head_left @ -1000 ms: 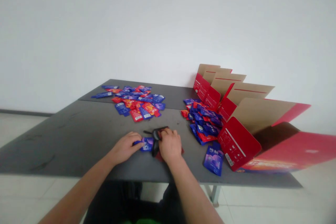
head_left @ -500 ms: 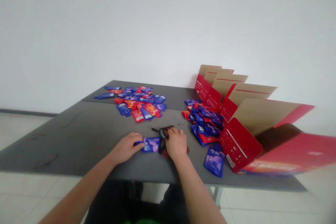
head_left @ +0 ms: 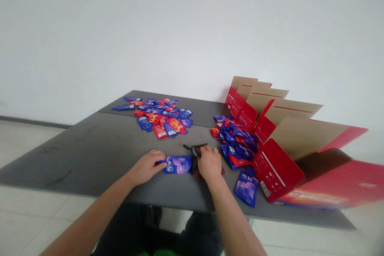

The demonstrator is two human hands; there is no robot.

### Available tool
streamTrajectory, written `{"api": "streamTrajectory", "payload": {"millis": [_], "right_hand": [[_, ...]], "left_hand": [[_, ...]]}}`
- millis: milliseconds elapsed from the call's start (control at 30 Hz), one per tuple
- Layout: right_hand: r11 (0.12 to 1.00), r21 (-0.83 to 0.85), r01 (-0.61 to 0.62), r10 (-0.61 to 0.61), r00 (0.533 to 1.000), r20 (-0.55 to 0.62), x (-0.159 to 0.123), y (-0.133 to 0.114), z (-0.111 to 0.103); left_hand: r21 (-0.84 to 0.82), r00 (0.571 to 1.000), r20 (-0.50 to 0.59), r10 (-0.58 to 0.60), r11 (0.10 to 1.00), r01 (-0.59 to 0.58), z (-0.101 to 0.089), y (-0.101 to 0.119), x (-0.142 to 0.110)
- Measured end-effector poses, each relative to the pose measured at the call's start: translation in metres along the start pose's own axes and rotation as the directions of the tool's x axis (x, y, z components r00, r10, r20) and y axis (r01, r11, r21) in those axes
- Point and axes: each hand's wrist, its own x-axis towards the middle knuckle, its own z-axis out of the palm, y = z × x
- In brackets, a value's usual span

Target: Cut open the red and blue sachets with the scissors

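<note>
A blue pouch [head_left: 177, 165] with purple fruit printed on it lies flat on the table. My left hand [head_left: 150, 166] is closed on its narrow left end, thumb and fingers pinching it. Over the pouch's right end sits a black tool [head_left: 195, 159] with a reddish-brown part below it. My right hand [head_left: 210, 162] is wrapped over this tool from above and hides much of it, so I cannot make out its exact kind. Another blue pouch [head_left: 246, 188] lies to the right of my right forearm, by the nearest carton.
Flat blue and red pouches [head_left: 163, 114] lie spread at the back of the dark table [head_left: 99, 160]. Fuller-looking pouches are heaped [head_left: 237, 138] against a row of open red cartons [head_left: 280, 166] on the right, their brown flaps raised. A white wall stands behind.
My right hand and the black tool have shifted right along the pouch, showing more of its printed face. My left hand keeps its pinch. The whole view has turned slightly.
</note>
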Motion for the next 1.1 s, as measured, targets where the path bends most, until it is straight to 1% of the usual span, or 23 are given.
{"api": "streamTrajectory", "payload": {"millis": [33, 67, 133, 200, 233, 267, 300, 333, 400, 467, 533, 567, 633, 700, 733, 767, 800, 867, 933, 967, 1000, 1033, 1100], "right_hand": [[1.000, -0.010, -0.011, 0.010, 1.000, -0.011, 0.003, 0.001, -0.005], [1.000, -0.007, 0.008, -0.008, 0.999, -0.032, 0.003, -0.003, -0.009], [0.993, 0.024, 0.112, -0.109, 0.990, -0.085, -0.002, -0.025, -0.009], [0.976, 0.052, 0.212, -0.206, 0.973, -0.104, -0.010, -0.051, -0.001], [0.970, 0.062, 0.234, -0.228, 0.969, -0.095, -0.014, -0.060, 0.005], [0.969, 0.069, 0.236, -0.230, 0.970, -0.082, -0.016, -0.064, 0.010], [0.973, 0.071, 0.218, -0.214, 0.975, -0.067, -0.016, -0.062, 0.015], [0.980, 0.069, 0.186, -0.182, 0.982, -0.050, -0.014, -0.055, 0.017], [0.995, 0.049, 0.090, -0.089, 0.996, -0.023, -0.005, -0.030, 0.015], [1.000, 0.020, -0.007, 0.007, 1.000, 0.009, 0.005, -0.004, 0.005], [0.998, 0.030, -0.048, 0.047, 0.999, 0.013, 0.010, 0.007, -0.008], [0.998, 0.057, -0.033, 0.033, 0.999, -0.004, 0.009, 0.005, -0.013], [0.990, 0.130, 0.057, -0.049, 0.997, -0.063, 0.002, -0.012, -0.015], [0.970, 0.166, 0.180, -0.166, 0.982, -0.095, -0.010, -0.033, -0.008], [0.960, 0.165, 0.225, -0.213, 0.973, -0.086, -0.016, -0.040, -0.003], [0.957, 0.156, 0.245, -0.237, 0.969, -0.068, -0.020, -0.042, 0.003], [0.961, 0.142, 0.238, -0.234, 0.971, -0.049, -0.023, -0.039, 0.007], [0.983, 0.105, 0.153, -0.151, 0.988, -0.020, -0.022, -0.021, 0.009], [0.998, 0.058, 0.036, -0.037, 0.999, 0.001, -0.017, 0.002, 0.003], [0.999, 0.037, -0.007, 0.007, 1.000, 0.004, -0.014, 0.009, -0.003], [0.999, 0.027, -0.029, 0.030, 1.000, -0.006, -0.012, 0.011, -0.009], [0.999, 0.031, -0.028, 0.029, 0.999, -0.030, -0.011, 0.008, -0.014], [0.997, 0.066, 0.049, -0.042, 0.994, -0.103, -0.014, -0.015, -0.018]], "left_hand": [[0.002, 1.000, 0.001, 0.004, 1.000, -0.004, 0.000, -0.001, 0.000], [0.004, 1.000, -0.001, 0.007, 1.000, -0.007, 0.001, -0.002, 0.000], [0.006, 1.000, -0.007, 0.011, 1.000, -0.011, 0.002, -0.004, 0.000], [0.008, 1.000, -0.013, 0.015, 1.000, -0.015, 0.003, -0.005, 0.001], [0.010, 1.000, -0.014, 0.013, 1.000, -0.013, 0.003, -0.004, 0.001], [0.011, 1.000, -0.014, 0.009, 1.000, -0.009, 0.003, -0.003, 0.001], [0.012, 1.000, -0.014, 0.003, 1.000, -0.003, 0.002, -0.002, 0.001], [0.009, 1.000, -0.014, -0.004, 1.000, 0.004, 0.001, 0.000, 0.001], [-0.001, 1.000, -0.011, -0.012, 1.000, 0.012, -0.001, 0.003, 0.001], [-0.009, 1.000, -0.008, -0.010, 1.000, 0.010, -0.002, 0.004, 0.000], [-0.008, 1.000, -0.005, 0.001, 1.000, -0.001, -0.002, 0.002, 0.000], [-0.006, 1.000, -0.004, 0.006, 1.000, -0.006, -0.002, 0.001, 0.000], [-0.001, 1.000, -0.008, 0.011, 1.000, -0.011, 0.000, -0.003, 0.000], [0.004, 1.000, -0.010, 0.017, 1.000, -0.017, 0.001, -0.005, 0.000], [0.007, 1.000, -0.009, 0.017, 1.000, -0.017, 0.001, -0.005, 0.000], [0.010, 1.000, -0.006, 0.016, 1.000, -0.015, 0.001, -0.005, 0.000], [0.012, 1.000, -0.004, 0.010, 1.000, -0.010, 0.001, -0.004, 0.000], [0.018, 1.000, 0.005, 0.000, 1.000, 0.000, -0.001, -0.001, 0.000], [0.022, 1.000, 0.013, -0.005, 1.000, 0.004, -0.001, 0.000, 0.000], [0.023, 1.000, 0.016, -0.003, 1.000, 0.003, -0.001, 0.000, 0.000], [0.024, 1.000, 0.020, 0.000, 1.000, 0.000, -0.001, -0.001, 0.000], [0.024, 1.000, 0.022, 0.002, 1.000, -0.003, 0.000, -0.003, 0.000], [0.024, 1.000, 0.003, 0.003, 1.000, -0.003, 0.002, -0.006, 0.000]]}}
